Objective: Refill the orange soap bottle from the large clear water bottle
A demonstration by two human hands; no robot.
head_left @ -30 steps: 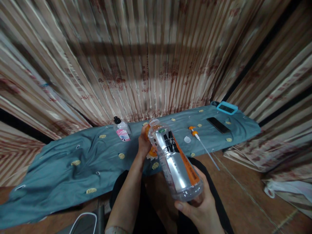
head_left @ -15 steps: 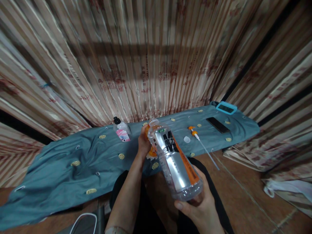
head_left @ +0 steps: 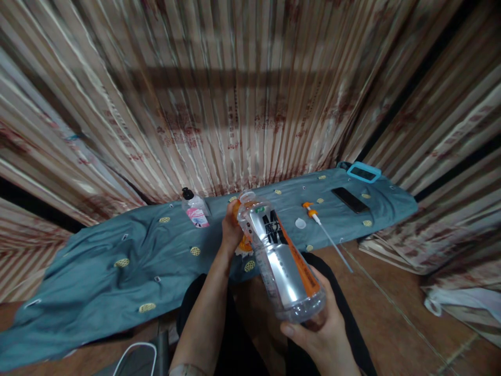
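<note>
Pleated, red-patterned curtains (head_left: pixel 242 104) are hanging behind and beside a long, cloth-covered tabletop (head_left: pixel 94 277), teal with yellow prints, and brown floor (head_left: pixel 385 282) is showing at the near right. The large clear bottle (head_left: pixel 279 256), labelled in silver and orange, is being held slanted over the near middle edge, its long axis running from near right to far left, mouth leading far left. The right hand (head_left: pixel 326 334) is cupping its base in a spread grip; the left hand (head_left: pixel 231 230) is closing its grip around an orange container (head_left: pixel 246 244), mostly hidden beside the bottle's neck. I cannot tell what either is holding inside. A smaller clear bottle (head_left: pixel 198 214) with a black top and pink label is standing to the left. Rightward, a white disc (head_left: pixel 300 223) is lying beside an orange pump (head_left: pixel 312 213), whose tube is reaching past the near edge; a black phone (head_left: pixel 350 200) and a blue-framed device (head_left: pixel 364 173) are resting farther right.
</note>
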